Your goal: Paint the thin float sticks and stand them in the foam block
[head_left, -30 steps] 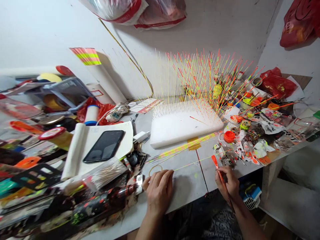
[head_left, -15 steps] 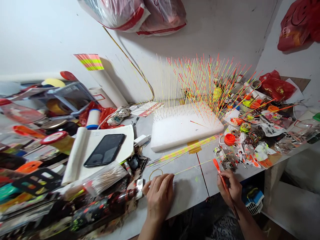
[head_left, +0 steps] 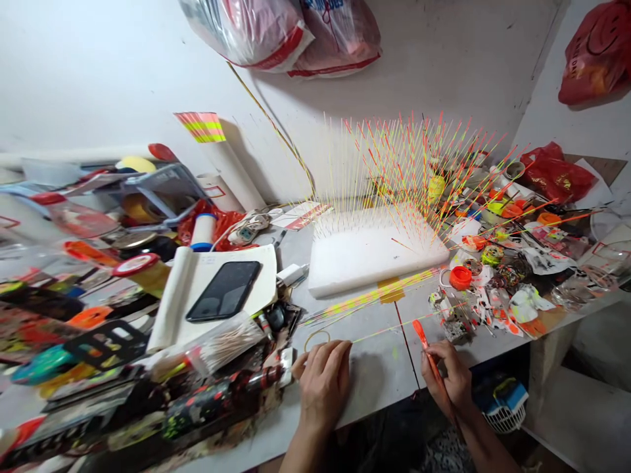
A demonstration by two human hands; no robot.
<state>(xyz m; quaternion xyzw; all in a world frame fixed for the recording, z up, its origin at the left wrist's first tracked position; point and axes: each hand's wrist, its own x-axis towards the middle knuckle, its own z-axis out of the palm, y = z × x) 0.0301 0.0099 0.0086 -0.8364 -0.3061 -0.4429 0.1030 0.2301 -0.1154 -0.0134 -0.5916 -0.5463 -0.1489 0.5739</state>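
My left hand rests on the grey table, fingers curled onto the near end of a thin yellow stick that lies flat across the tabletop. My right hand is closed on an orange-tipped brush, its tip beside the stick's far part. A white foam block behind stands full of upright painted sticks. A bundle of painted sticks lies in front of the block under yellow tape.
A phone lies on a white pad at left among paint-spattered clutter. Paint jars, an orange cap and stained rags crowd the right side. A rubber band lies near my left hand. Plastic bags hang above.
The view has shifted, so everything sits further right in frame. Both hands keep the same hold on the stick and the brush.
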